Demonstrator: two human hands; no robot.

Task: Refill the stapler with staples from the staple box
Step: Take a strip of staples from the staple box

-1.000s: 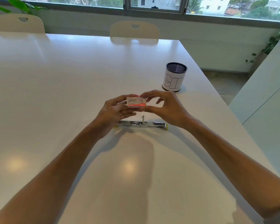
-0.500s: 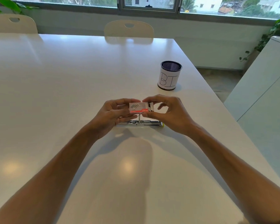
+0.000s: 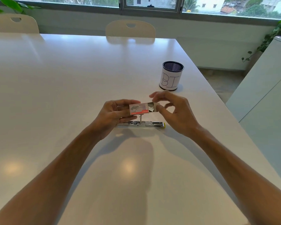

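Observation:
My left hand (image 3: 111,115) holds a small white and red staple box (image 3: 139,108) above the table. Its inner tray (image 3: 153,106) sticks out a little on the right side, with grey staples showing inside. My right hand (image 3: 173,111) pinches the end of that tray with thumb and fingertips. The stapler (image 3: 143,123) lies flat on the white table (image 3: 71,82) just below the box, opened out into a long metal strip with a yellow tip at its right end.
A dark mesh pen cup (image 3: 171,75) wrapped in paper marked "BI" stands behind my right hand. Two cream chairs (image 3: 130,29) are at the table's far edge. A white cabinet (image 3: 266,88) stands to the right, beyond the table's right edge.
The box's inner tray has slid out to the right under my right fingers. Both hands stay above the stapler.

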